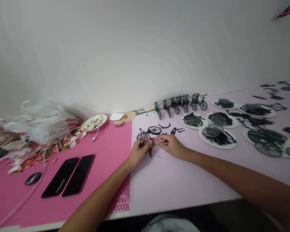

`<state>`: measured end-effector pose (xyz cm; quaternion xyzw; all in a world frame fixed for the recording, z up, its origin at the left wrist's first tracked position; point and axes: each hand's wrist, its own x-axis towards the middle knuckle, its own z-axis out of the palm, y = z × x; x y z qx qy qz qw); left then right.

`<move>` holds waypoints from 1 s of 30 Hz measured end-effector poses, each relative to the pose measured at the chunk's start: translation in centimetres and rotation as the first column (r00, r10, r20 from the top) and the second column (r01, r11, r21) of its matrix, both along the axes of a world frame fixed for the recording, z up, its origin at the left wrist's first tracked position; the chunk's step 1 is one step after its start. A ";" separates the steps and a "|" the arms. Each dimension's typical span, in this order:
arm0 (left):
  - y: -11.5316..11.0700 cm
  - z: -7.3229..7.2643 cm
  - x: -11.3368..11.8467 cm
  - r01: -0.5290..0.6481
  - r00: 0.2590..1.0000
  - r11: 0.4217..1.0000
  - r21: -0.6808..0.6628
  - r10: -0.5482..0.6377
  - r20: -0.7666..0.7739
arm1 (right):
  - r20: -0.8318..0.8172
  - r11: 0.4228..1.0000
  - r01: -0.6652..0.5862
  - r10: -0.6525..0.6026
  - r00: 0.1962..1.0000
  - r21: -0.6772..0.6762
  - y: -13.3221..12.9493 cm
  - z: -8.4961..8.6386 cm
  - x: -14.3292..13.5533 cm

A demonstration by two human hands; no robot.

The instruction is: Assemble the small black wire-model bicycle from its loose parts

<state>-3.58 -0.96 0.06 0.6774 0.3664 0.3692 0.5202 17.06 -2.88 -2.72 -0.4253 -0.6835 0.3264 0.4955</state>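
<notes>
Near the middle of the table my left hand (pixel 137 153) is closed around a dark miniature bicycle frame (pixel 150 152). My right hand (pixel 172 146) meets it from the right, its fingertips pinched at the frame; whatever is between them is too small to make out. Just beyond my hands lie a spoked toy wheel (pixel 154 130) and a second wheel, partly hidden behind the left hand. A curved black strip (pixel 165 126) and a black forked part (pixel 177 130) rest behind my right hand. Tiny specks (pixel 159 157) dot the surface in front of it.
Assembled miniature bicycles (pixel 185 103) stand in a row along the wall. Several white plates (pixel 228 146) of bicycle parts spread across the right. On the pink left side are two phones (pixel 79 175), a mouse (pixel 33 178), a cable, plastic bags (pixel 50 124) and a plate (pixel 106 116) of small pieces.
</notes>
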 end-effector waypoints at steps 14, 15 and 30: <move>0.1 0.5 -0.2 -0.098 0.995 0.995 0.035 0.098 0.012 | -0.002 0.999 0.024 -0.024 1.000 -0.024 0.1 -0.2 0.0; 0.1 0.5 -0.2 -0.105 0.994 0.993 0.052 0.105 -0.002 | -0.004 0.999 0.026 -0.026 1.000 -0.031 0.1 -0.3 0.0; 0.1 0.9 -0.2 -0.068 0.997 0.998 -0.002 0.068 0.031 | -0.024 0.991 -0.055 0.052 0.998 -0.123 0.3 -0.3 0.1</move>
